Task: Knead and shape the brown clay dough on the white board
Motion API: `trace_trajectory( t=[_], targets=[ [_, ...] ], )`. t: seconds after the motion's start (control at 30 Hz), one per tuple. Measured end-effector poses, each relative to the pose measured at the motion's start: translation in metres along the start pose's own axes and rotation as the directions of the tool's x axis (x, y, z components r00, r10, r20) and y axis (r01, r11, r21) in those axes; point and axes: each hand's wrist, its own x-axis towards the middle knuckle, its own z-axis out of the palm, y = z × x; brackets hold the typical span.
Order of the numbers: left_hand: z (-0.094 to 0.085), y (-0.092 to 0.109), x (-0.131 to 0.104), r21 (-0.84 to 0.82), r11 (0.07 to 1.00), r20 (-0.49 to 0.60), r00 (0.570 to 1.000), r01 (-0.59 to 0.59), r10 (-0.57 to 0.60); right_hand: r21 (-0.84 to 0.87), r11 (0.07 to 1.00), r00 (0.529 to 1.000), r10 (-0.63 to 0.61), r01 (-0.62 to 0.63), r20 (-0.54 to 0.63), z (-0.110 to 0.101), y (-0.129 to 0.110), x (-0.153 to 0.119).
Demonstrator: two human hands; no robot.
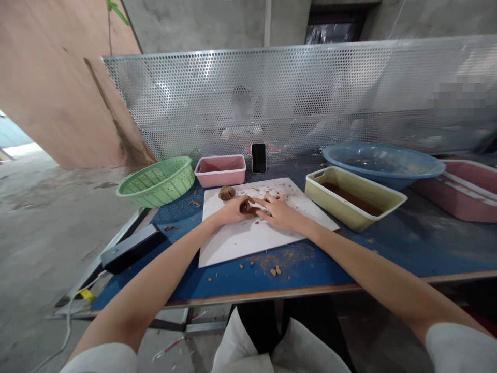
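- A dark brown, clay-like piece point(253, 211), uneven and partly hidden, lies between left fingers point(243, 199) and right fingers point(267, 203).
- Left fingers curl; whether clamped, I cannot tell.
- Right fingers are spread apart.
- A rounded, cracked lump point(227, 193) sits beyond left fingers.

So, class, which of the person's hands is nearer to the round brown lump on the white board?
Left. The left hand is close by, just in front and to the right of the brown lump; the right hand is farther right.
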Motion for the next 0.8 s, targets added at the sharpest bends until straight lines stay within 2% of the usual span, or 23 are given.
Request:
trace_trajectory(
  t=[0.1,0.23,0.43,0.67,0.8],
  targets=[
    [-0.002,-0.002,0.0,-0.084,0.996,0.049,0.999,-0.011,0.015,0.023,0.999,0.998,0.029,-0.028,-0.055,0.001,0.003,0.002],
    [-0.001,-0.006,0.001,-0.19,0.98,0.049,0.998,0.057,-0.049,0.02,0.996,0.995,0.085,-0.084,-0.058,0.001,0.007,0.004],
    [0.004,-0.003,0.002,-0.201,0.973,0.024,0.994,0.113,-0.11,-0.009,1.0,0.999,0.02,-0.019,0.048,0.007,0.01,0.008],
    [0.001,0.002,0.002,-0.181,0.967,0.062,0.984,0.176,-0.167,0.096,0.994,0.996,0.04,-0.048,0.08,0.006,0.009,0.011],
    [0.003,0.005,0.003,-0.072,0.99,0.047,0.991,0.125,-0.122,0.115,0.991,0.994,0.064,-0.075,0.092,0.005,0.009,0.012]
  ],
)
